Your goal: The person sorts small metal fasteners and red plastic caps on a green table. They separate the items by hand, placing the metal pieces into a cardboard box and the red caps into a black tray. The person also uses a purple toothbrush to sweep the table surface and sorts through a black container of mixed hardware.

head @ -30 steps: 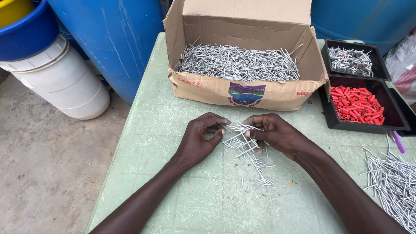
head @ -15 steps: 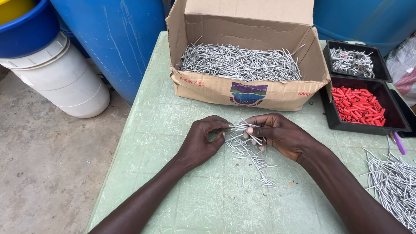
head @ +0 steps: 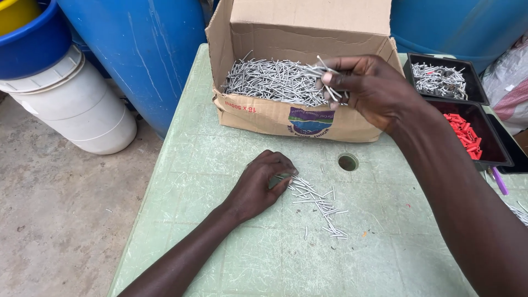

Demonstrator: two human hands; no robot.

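Two bare hands work over a pale green plastic table [head: 220,165] seen from above. Nearest, at the lower centre of the frame, the left hand [head: 258,184] rests knuckles-up on the table, fingers curled loosely. Its fingertips touch the near end of a small scatter of loose silver nails [head: 319,206], too many and too tangled to count, which trails toward the lower right. Whether it pinches any nail cannot be told. Just beyond the scatter is one round hole [head: 347,161] in the tabletop.

Farther up, right of centre, the right hand [head: 371,88] hovers over the front edge of one open brown cardboard box [head: 264,113]. Its thumb and fingers are closed around a small bunch of silver nails [head: 327,77], whose ends fan out to the left. Inside the box lies a heap of silver nails [head: 269,82].

At the right edge are two black plastic trays. The nearer one [head: 498,157] holds red plastic plugs [head: 465,135]; the farther one [head: 473,96] holds small silver hardware [head: 440,80].

On the floor at upper left stand one white plastic bucket [head: 71,110] and one tall blue plastic drum [head: 143,49].
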